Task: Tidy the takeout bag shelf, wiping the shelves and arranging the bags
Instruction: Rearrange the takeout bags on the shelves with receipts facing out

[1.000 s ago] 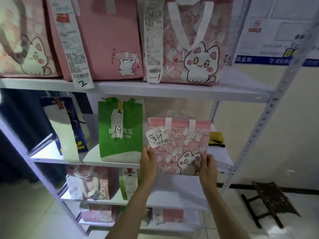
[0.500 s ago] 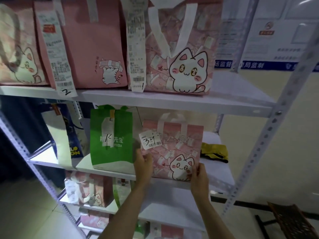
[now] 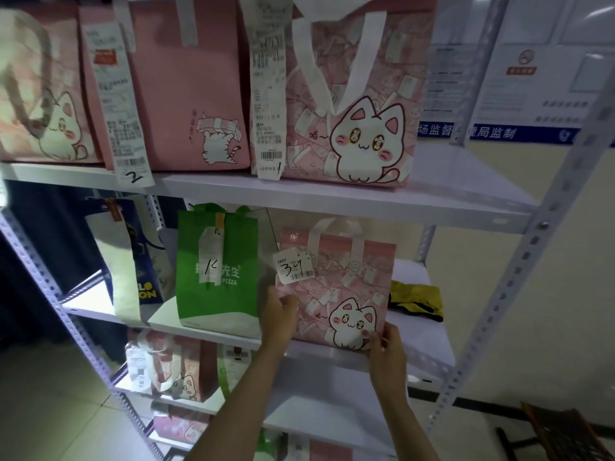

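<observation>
A small pink cat bag (image 3: 346,281) with a tag reading 34 stands upright on the second shelf (image 3: 419,344) of a white metal rack. My left hand (image 3: 278,314) grips its lower left edge. My right hand (image 3: 387,344) holds its lower right corner. A green pizza bag (image 3: 216,271) stands just left of it, and a blue and white bag (image 3: 133,261) further left. A yellow cloth (image 3: 417,299) lies on the same shelf behind and right of the pink bag.
The top shelf (image 3: 332,197) carries three pink bags with long receipts, the right one (image 3: 359,94) a large cat bag. Lower shelves hold more pink bags (image 3: 179,367). A grey upright (image 3: 532,247) stands at the right. A dark stool (image 3: 562,434) sits on the floor.
The pink cat bag has been pushed a little further back onto the shelf with both hands still on it. My view has tilted up and come closer.
</observation>
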The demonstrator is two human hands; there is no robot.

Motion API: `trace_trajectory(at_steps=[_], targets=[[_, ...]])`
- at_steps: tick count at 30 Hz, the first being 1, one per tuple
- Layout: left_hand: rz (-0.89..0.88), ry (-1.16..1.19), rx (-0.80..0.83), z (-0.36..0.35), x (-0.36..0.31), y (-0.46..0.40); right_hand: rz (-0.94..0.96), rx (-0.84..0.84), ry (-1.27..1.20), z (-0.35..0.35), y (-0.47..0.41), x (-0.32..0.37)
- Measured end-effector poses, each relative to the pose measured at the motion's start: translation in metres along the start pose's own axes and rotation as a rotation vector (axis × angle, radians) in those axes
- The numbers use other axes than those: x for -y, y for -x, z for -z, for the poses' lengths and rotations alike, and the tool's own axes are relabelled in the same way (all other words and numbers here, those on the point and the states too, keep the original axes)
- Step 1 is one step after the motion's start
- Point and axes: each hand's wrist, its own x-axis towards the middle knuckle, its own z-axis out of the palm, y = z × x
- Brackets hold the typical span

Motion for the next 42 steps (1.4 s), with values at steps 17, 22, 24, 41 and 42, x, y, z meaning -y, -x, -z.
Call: trace_trajectory(at_steps=[17, 22, 24, 41, 42], targets=[[-0.072, -0.12, 0.356, 0.09, 0.06, 0.067, -0.04, -0.19, 0.247, -0.026, 0.108, 0.012], [-0.145, -0.252, 0.419, 0.154, 0.1, 0.073, -0.139, -0.024, 0.21, -0.061, 0.162, 0.021], [-0.17, -0.319, 0.448, 0.18, 0.117, 0.073, -0.135, 0.054, 0.279, -0.076, 0.183, 0.026], [-0.287, -0.689, 0.466, 0.281, 0.137, 0.107, 0.043, 0.455, 0.805, -0.133, 0.267, 0.048], [-0.279, -0.689, 0.456, 0.286, 0.136, 0.107, 0.054, 0.465, 0.802, -0.137, 0.268, 0.047]])
